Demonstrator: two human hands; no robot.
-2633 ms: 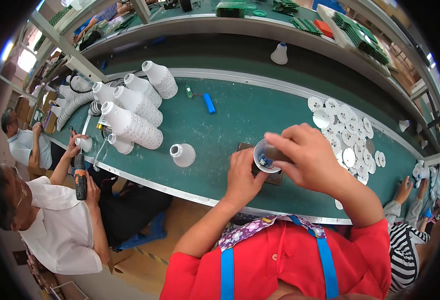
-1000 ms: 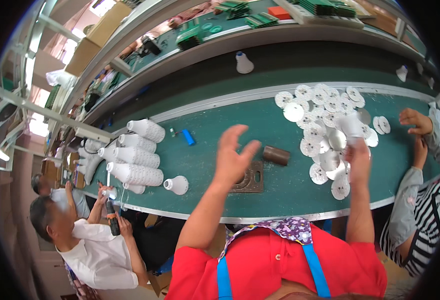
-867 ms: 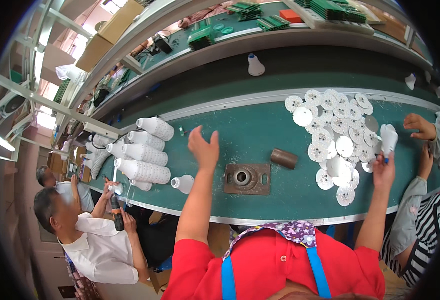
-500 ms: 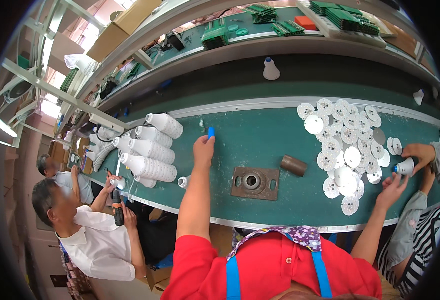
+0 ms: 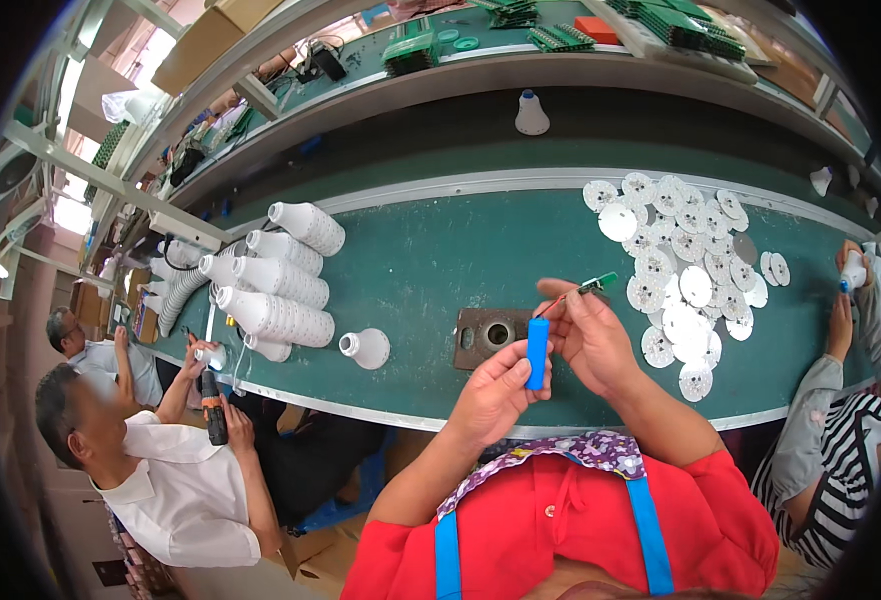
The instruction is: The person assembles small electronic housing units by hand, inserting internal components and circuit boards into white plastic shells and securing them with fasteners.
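Note:
Upright in my left hand (image 5: 496, 398) is a blue cylindrical battery (image 5: 538, 355), gripped between thumb and fingers. My right hand (image 5: 593, 345), close beside it, pinches a small green circuit board (image 5: 598, 283) with thin wires at its lower end. A red wire runs down toward the battery's top; its joint is too small to make out. Just behind my hands sits a brown metal fixture (image 5: 474, 340) with a round hole, partly covered by my left hand. White perforated round discs (image 5: 694, 285) lie in a loose pile right of my right hand.
Left on the green table (image 5: 411, 260) are stacked white cone-shaped housings (image 5: 279, 315) and a single housing (image 5: 366, 348). A shelf edge (image 5: 521, 70) crosses behind. At left a co-worker holds a power drill (image 5: 213, 408); at right another person's hands hold a white cone (image 5: 854, 270).
My left hand has brought the battery back toward me. My right hand has come in from the far right and now holds the circuit board. The brown tube is no longer visible.

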